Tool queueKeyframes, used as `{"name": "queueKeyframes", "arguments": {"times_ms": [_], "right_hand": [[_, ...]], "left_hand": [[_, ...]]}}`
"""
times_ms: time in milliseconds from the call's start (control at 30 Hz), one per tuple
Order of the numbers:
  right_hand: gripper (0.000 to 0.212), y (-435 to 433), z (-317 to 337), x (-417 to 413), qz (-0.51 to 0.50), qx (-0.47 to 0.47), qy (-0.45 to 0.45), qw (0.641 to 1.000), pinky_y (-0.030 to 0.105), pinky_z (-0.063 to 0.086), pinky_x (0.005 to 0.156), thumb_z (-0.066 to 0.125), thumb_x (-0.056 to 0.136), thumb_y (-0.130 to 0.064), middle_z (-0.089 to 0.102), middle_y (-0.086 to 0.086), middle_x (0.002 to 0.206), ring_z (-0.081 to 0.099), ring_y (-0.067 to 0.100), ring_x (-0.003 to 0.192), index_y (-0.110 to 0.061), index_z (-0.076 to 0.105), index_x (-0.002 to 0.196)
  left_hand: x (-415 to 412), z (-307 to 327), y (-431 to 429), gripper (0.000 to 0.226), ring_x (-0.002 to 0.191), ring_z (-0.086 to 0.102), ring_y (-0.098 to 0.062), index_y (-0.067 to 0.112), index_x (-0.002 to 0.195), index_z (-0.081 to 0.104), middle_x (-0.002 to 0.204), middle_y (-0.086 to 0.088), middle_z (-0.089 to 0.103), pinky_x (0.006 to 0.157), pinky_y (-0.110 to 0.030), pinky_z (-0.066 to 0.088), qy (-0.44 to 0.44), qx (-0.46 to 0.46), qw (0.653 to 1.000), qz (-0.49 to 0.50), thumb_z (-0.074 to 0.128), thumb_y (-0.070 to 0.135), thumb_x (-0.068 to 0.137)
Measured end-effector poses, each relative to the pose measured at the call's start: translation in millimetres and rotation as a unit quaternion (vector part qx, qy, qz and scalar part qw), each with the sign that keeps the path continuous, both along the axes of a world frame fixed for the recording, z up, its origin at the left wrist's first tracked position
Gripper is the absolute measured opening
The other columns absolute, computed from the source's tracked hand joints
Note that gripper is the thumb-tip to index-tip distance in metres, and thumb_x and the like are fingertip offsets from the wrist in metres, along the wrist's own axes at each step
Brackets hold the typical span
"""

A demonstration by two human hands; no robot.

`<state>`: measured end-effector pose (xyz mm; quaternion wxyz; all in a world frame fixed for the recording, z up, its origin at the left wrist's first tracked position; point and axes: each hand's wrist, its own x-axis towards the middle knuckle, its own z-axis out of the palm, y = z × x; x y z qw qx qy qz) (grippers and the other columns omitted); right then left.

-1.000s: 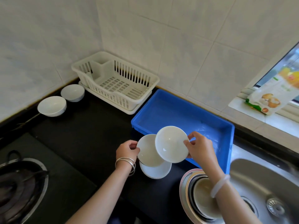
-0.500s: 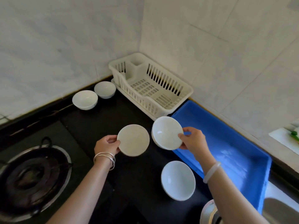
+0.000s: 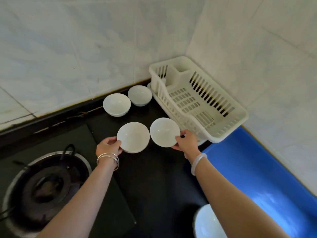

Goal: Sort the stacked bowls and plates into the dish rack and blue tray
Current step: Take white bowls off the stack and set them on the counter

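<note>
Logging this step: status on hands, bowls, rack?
Left hand holding a bowl, right hand holding another bowl. Dish rack and blue tray empty. Nothing blocking.

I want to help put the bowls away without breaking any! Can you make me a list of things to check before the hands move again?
1. Left hand has a firm hold on its bowl: ok, fingers wrap the rim.
2. Right hand has a firm hold on its bowl: ok, it pinches the rim.
3. The two held bowls are apart: ok, a thin gap shows.
4. Dish rack has room: ok, nothing shows inside.
5. Blue tray has room: ok for the part in view.
6. The bowl near the bottom edge is clear of the right arm: cannot tell, it is partly hidden.
</note>
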<state>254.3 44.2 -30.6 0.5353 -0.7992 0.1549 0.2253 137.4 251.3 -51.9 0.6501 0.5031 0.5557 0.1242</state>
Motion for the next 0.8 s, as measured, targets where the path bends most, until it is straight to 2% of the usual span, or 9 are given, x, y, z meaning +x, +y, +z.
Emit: {"name": "queueKeyframes", "arguments": {"times_ms": [133, 200, 400, 500, 633, 733, 800], "right_hand": [[0.017, 16.0, -7.4, 9.6, -0.017, -0.007, 0.005, 1.0, 0.029, 0.055, 0.05, 0.055, 0.088, 0.001, 0.048, 0.011, 0.107, 0.058, 0.036, 0.106, -0.01, 0.047, 0.098], [0.017, 15.7, -9.7, 9.9, -0.03, -0.005, 0.004, 1.0, 0.029, 0.055, 0.052, 0.055, 0.088, 0.002, 0.046, 0.009, 0.104, 0.057, 0.035, 0.105, -0.01, 0.047, 0.096], [0.016, 17.5, -12.6, 12.6, -0.034, 0.013, 0.005, 0.999, 0.026, 0.054, 0.049, 0.056, 0.088, -0.001, 0.049, 0.011, 0.107, 0.057, 0.03, 0.102, -0.012, 0.046, 0.094], [0.016, 39.2, -36.7, 28.6, -0.037, -0.01, 0.034, 0.999, 0.025, 0.054, 0.047, 0.057, 0.088, -0.002, 0.051, 0.012, 0.11, 0.058, 0.029, 0.102, -0.014, 0.047, 0.093], [0.021, 36.9, -38.7, 26.5, -0.056, 0.019, 0.038, 0.998, 0.024, 0.054, 0.044, 0.059, 0.087, -0.003, 0.054, 0.012, 0.109, 0.059, 0.027, 0.098, -0.02, 0.047, 0.082], [0.018, 36.1, -39.8, 25.5, -0.073, 0.04, 0.049, 0.995, 0.026, 0.054, 0.047, 0.061, 0.087, -0.006, 0.055, 0.014, 0.113, 0.062, 0.028, 0.098, -0.019, 0.05, 0.087], [0.015, 35.8, -39.6, 25.5, -0.071, 0.045, 0.052, 0.995, 0.026, 0.054, 0.048, 0.062, 0.088, -0.009, 0.058, 0.016, 0.114, 0.065, 0.027, 0.091, -0.017, 0.051, 0.095]], "left_hand": [[7.3, -6.2, 8.7, 0.026, 0.088, 0.062, -0.025, 0.009, 0.101, 0.066, 0.097, -0.008, 0.063, 0.072, -0.032, 0.055, 0.009, -0.014, 1.0, 0.025, 0.063, -0.002, 0.077], [7.3, -7.7, 8.2, 0.026, 0.088, 0.063, -0.025, 0.01, 0.1, 0.066, 0.096, -0.006, 0.063, 0.071, -0.032, 0.055, 0.008, -0.015, 0.999, 0.03, 0.064, -0.002, 0.077], [11.6, -5.5, 7.5, 0.022, 0.088, 0.062, -0.022, 0.016, 0.089, 0.065, 0.093, -0.003, 0.063, 0.067, -0.029, 0.054, -0.008, -0.009, 0.999, 0.051, 0.065, -0.001, 0.076], [28.2, -27.8, 24.4, 0.023, 0.089, 0.062, -0.022, 0.015, 0.092, 0.065, 0.093, -0.002, 0.063, 0.067, -0.029, 0.054, 0.022, -0.027, 0.997, 0.062, 0.065, -0.002, 0.076], [28.3, -26.5, 20.8, 0.025, 0.09, 0.062, -0.021, 0.014, 0.095, 0.065, 0.095, -0.003, 0.063, 0.068, -0.029, 0.054, 0.019, -0.026, 0.998, 0.057, 0.065, -0.002, 0.076], [29.2, -25.6, 21.5, 0.026, 0.092, 0.062, -0.022, 0.013, 0.097, 0.065, 0.099, -0.005, 0.064, 0.072, -0.032, 0.056, 0.022, -0.026, 0.998, 0.057, 0.065, -0.002, 0.076], [29.2, -25.9, 21.9, 0.027, 0.095, 0.063, -0.022, 0.012, 0.1, 0.065, 0.102, -0.007, 0.065, 0.075, -0.034, 0.057, 0.024, -0.025, 0.998, 0.059, 0.065, -0.002, 0.076]]}}
